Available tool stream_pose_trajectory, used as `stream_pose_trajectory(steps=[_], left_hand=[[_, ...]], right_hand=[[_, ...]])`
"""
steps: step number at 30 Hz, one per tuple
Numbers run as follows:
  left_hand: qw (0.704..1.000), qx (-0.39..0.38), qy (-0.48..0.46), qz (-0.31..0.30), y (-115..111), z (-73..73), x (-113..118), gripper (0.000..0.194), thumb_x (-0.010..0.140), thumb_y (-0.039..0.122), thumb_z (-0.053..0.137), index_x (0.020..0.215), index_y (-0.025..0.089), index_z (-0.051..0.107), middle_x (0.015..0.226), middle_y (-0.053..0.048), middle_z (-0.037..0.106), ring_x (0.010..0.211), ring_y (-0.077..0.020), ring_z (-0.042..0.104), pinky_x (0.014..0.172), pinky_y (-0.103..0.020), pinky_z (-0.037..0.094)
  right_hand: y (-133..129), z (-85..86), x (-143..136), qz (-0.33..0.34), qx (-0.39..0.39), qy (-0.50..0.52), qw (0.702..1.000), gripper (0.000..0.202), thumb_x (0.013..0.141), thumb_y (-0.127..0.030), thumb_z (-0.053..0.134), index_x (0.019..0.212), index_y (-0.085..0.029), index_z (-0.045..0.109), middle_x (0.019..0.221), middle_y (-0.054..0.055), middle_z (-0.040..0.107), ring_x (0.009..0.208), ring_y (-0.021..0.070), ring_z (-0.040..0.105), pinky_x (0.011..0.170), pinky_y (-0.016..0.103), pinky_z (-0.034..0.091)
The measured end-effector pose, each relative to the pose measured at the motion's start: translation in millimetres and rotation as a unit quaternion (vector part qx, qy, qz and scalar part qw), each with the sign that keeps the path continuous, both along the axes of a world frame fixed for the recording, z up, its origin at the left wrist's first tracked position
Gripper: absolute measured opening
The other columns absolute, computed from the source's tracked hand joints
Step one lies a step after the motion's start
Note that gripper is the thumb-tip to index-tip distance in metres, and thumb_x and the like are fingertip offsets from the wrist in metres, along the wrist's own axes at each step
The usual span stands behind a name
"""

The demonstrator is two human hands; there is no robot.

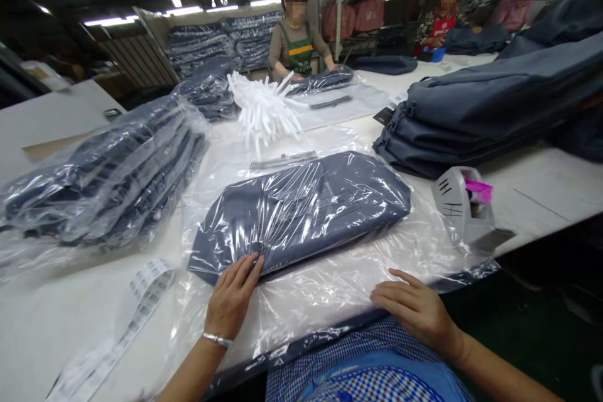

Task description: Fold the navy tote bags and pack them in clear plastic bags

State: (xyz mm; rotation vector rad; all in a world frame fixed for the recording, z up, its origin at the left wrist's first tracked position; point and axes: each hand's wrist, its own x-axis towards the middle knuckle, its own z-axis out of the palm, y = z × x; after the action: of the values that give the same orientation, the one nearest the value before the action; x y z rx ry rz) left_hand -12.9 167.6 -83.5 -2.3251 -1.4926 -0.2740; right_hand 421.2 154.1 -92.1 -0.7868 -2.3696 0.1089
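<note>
Head cam caught me likely smoothing plastic [325, 295] over a bag [296, 210], left hand [232, 301] and right hand [417, 309] unclenched; next probably called for lightly pinching that plastic.

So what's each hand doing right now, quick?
Left hand: open, fingers resting on the near edge of the wrapped bag.
Right hand: open, at the plastic, holding nothing.
</note>
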Motion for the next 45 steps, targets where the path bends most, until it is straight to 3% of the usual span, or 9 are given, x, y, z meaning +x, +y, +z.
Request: stream_pose_trajectory(steps=[4,9,16,25,29,33,38,42,45], left_hand=[[1.0,-0.021,-0.018,-0.014,7,3.3,-3,0.05,0.096,0.023,0.046,0.145,0.031,0.042,0.139,-0.005,0.058,0.12,-0.0239,0.059,0.101,-0.04,0.048],[0.998,-0.043,-0.029,-0.035,13,10.5,-7,0.044,0.096,0.025,0.047,0.14,0.03,0.049,0.133,-0.005,0.062,0.116,-0.0225,0.061,0.099,-0.038,0.051],[0.996,-0.069,-0.03,-0.05,16,20.1,-7,0.04,0.095,0.025,0.049,0.134,0.027,0.055,0.131,-0.005,0.063,0.114,-0.0216,0.063,0.097,-0.036,0.053],[0.979,-0.056,-0.189,0.046,-15,54.7,14,0.031,0.095,0.032,0.051,0.124,0.026,0.061,0.135,-0.006,0.059,0.123,-0.0226,0.056,0.104,-0.042,0.049],[0.988,-0.021,-0.105,0.107,-57,48.5,37,0.04,0.086,0.041,0.065,0.121,0.022,0.062,0.124,-0.01,0.064,0.114,-0.029,0.059,0.099,-0.047,0.051],[0.992,0.013,-0.09,0.093,-77,44.0,32,0.02,0.092,0.017,0.056,0.109,0.022,0.066,0.114,-0.005,0.07,0.105,-0.0212,0.064,0.094,-0.035,0.051],[0.989,0.041,-0.098,0.101,-52,70.5,-13,0.029,0.094,0.019,0.053,0.121,0.026,0.063,0.114,-0.002,0.072,0.1,-0.016,0.068,0.085,-0.025,0.05],[0.959,-0.139,-0.157,0.193,-4,90.1,-50,0.03,0.097,0.039,0.046,0.104,0.024,0.07,0.085,-0.002,0.075,0.071,-0.0151,0.068,0.068,-0.025,0.046],[0.937,-0.239,-0.174,0.183,32,100.2,-71,0.035,0.092,0.05,0.051,0.085,0.022,0.071,0.064,0.002,0.069,0.051,-0.011,0.058,0.062,-0.023,0.044]], right_hand=[[23,39.4,-13,-0.037,0.035,0.019,0.999,0.041,0.092,-0.012,0.052,0.126,-0.032,0.061,0.108,0.001,0.074,0.103,0.0201,0.068,0.105,0.048,0.047],[102,80.9,-48,-0.081,0.078,-0.03,0.993,0.028,0.097,-0.017,0.045,0.108,-0.027,0.069,0.103,0.002,0.073,0.099,0.0185,0.066,0.095,0.036,0.049],[208,41.7,-84,-0.094,-0.044,-0.16,0.982,0.023,0.099,-0.032,0.046,0.095,-0.024,0.068,0.093,0.002,0.07,0.084,0.0165,0.063,0.067,0.024,0.04],[215,20.2,-79,-0.076,-0.086,-0.107,0.988,0.026,0.097,-0.039,0.047,0.09,-0.023,0.067,0.087,0.0,0.071,0.075,0.0162,0.063,0.061,0.025,0.035],[218,16.2,-79,-0.079,-0.093,-0.093,0.988,0.025,0.096,-0.04,0.047,0.089,-0.024,0.066,0.085,0.0,0.071,0.073,0.0166,0.062,0.061,0.026,0.034],[219,13.0,-78,-0.073,-0.098,-0.09,0.988,0.025,0.096,-0.041,0.047,0.091,-0.024,0.065,0.087,0.0,0.071,0.075,0.0174,0.063,0.06,0.026,0.033],[218,14.7,-78,-0.071,-0.101,-0.085,0.989,0.027,0.096,-0.043,0.046,0.09,-0.024,0.064,0.087,0.001,0.07,0.075,0.0183,0.063,0.06,0.027,0.034],[216,16.1,-78,-0.074,-0.105,-0.077,0.989,0.031,0.097,-0.043,0.042,0.089,-0.024,0.065,0.088,0.003,0.071,0.076,0.0191,0.063,0.061,0.027,0.035],[216,15.2,-78,-0.079,-0.109,-0.067,0.989,0.033,0.097,-0.043,0.041,0.088,-0.024,0.067,0.085,0.004,0.07,0.075,0.0197,0.063,0.06,0.028,0.036]])
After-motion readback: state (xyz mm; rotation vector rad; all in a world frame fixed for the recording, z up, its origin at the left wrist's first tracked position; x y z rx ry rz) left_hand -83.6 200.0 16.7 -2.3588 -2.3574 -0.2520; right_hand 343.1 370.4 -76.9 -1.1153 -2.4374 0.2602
